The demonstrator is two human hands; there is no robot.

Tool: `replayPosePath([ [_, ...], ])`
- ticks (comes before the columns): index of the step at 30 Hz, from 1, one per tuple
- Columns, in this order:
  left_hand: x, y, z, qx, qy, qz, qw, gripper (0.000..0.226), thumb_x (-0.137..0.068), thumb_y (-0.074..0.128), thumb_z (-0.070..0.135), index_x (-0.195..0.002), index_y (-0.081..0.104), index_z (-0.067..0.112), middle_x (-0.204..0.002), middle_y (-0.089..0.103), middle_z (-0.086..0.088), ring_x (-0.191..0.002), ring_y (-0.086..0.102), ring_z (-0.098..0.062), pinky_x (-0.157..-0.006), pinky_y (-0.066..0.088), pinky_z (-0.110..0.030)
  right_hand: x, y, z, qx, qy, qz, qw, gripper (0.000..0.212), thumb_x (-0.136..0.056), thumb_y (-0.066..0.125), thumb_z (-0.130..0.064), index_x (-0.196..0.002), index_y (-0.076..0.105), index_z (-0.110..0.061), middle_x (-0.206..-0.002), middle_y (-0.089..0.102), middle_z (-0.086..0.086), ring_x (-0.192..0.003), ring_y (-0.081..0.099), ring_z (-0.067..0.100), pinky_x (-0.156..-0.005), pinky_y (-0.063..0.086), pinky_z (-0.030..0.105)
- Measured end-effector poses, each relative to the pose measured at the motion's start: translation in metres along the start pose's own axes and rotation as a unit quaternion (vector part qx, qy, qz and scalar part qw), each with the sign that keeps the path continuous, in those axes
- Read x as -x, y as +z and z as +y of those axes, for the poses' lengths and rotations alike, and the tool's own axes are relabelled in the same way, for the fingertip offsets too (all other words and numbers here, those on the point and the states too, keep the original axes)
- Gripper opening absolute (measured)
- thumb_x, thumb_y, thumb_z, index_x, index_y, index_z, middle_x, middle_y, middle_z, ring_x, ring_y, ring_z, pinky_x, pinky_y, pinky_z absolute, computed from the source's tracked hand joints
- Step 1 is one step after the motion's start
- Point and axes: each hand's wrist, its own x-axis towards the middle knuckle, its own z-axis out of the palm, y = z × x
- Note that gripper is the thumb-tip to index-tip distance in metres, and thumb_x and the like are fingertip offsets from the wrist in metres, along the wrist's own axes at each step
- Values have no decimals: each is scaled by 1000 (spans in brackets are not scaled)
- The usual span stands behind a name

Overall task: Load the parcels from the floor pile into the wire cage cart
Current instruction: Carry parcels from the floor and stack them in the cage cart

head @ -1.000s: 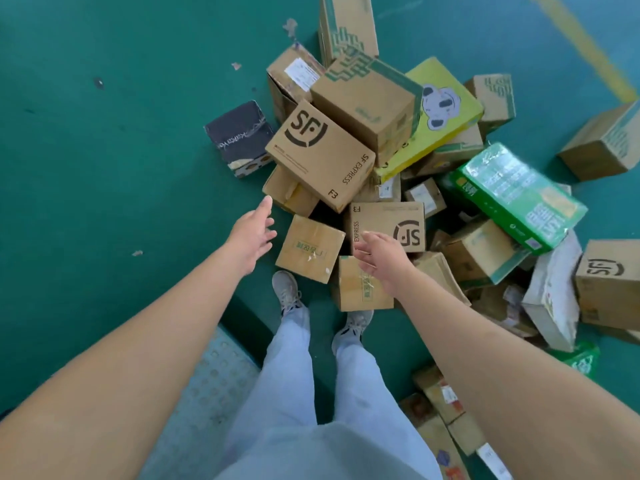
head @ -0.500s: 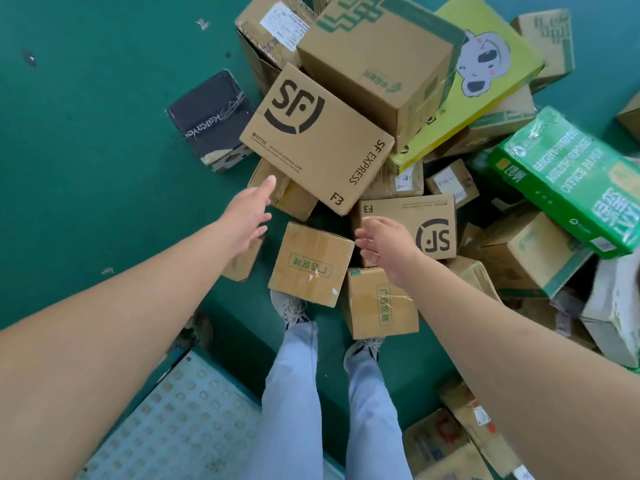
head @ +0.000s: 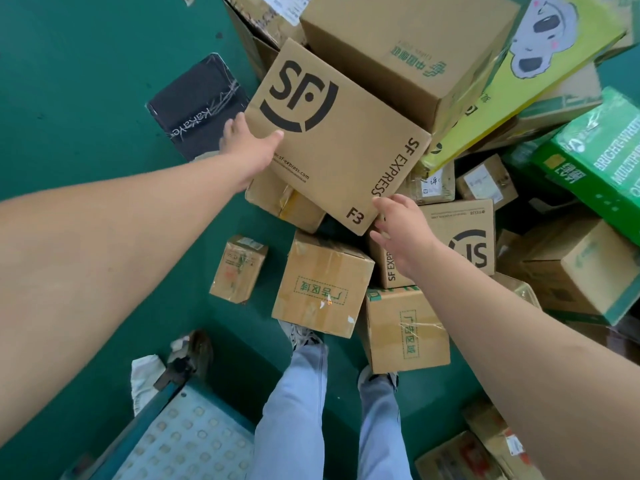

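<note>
Both your hands have reached the SF box (head: pixel 332 133): left hand (head: pixel 247 147) and right hand (head: pixel 398 223) clasp opposite corners, ready to lift.

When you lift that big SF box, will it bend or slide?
Probably stiff: the big SF box shows flat cardboard faces and crisp corners. It may slide, since it lies tilted on other parcels. The left hand and right hand grip opposite edges, which should steady it.
</note>
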Motion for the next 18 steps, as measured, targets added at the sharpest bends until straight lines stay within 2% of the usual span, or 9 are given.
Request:
replayPosePath([
  [2,-13,-1,-2,-6,-6,2,1000,91,-94,58,62,-164,12,26,-169,20,-3,-154,24,-30,-123,26,-54,-9,3,5,-4,-2,-5,1000,55,-104,57,-26,-154,35,-23,-134,62,-1,-112,63,16,-105,51,40],
  [4,-18,0,-6,7,-17,-2,1000,92,-89,59,66,-162,18,29,-165,27,-4,-149,32,-32,-120,32,-55,-13,4,11,0,-4,-4,1000,51,-103,58,-28,-150,39,-24,-133,64,-2,-117,63,18,-101,51,38],
  [8,-2,-3,-18,25,-43,-5,999,90,-90,57,69,-161,21,26,-161,30,-5,-144,36,-32,-115,36,-51,-5,3,19,27,-8,-2,1000,44,-102,59,-32,-143,45,-27,-129,66,-5,-112,64,15,-85,50,31],
  [10,14,-8,-28,46,-46,-2,998,83,-92,57,67,-157,27,25,-155,35,-5,-138,40,-29,-107,39,-45,4,2,21,31,-11,-3,999,47,-103,60,-32,-146,42,-25,-130,65,-5,-105,64,9,-72,46,24],
  [11,24,-12,-33,60,-48,1,997,79,-92,58,66,-154,31,25,-151,37,-5,-133,42,-28,-103,40,-42,8,1,22,34,-11,0,999,50,-102,60,-32,-147,40,-23,-132,64,-4,-102,63,7,-71,46,23],
  [12,35,-17,-39,75,-52,6,996,76,-92,59,66,-151,33,26,-148,39,-5,-130,44,-27,-102,40,-41,15,1,23,38,-12,3,999,54,-102,61,-33,-149,38,-22,-134,62,-4,-103,63,8,-75,47,24],
  [14,58,-26,-53,101,-63,12,993,70,-91,59,66,-144,37,27,-143,40,-4,-126,45,-25,-105,41,-42,26,1,24,49,-14,14,999,63,-100,64,-36,-153,32,-22,-137,61,-4,-112,62,13,-92,50,34],
  [16,85,-36,-68,131,-73,18,988,57,-93,59,64,-132,39,27,-133,47,-1,-119,49,-22,-97,42,-40,42,5,24,62,-12,24,998,65,-98,65,-38,-151,29,-23,-134,60,-5,-115,60,16,-103,48,41],
  [18,117,-46,-87,171,-87,33,981,51,-95,58,61,-124,39,24,-120,54,3,-107,55,-18,-83,43,-34,66,12,24,88,-18,21,996,58,-99,66,-37,-142,29,-24,-127,59,-6,-107,59,12,-88,48,32],
])
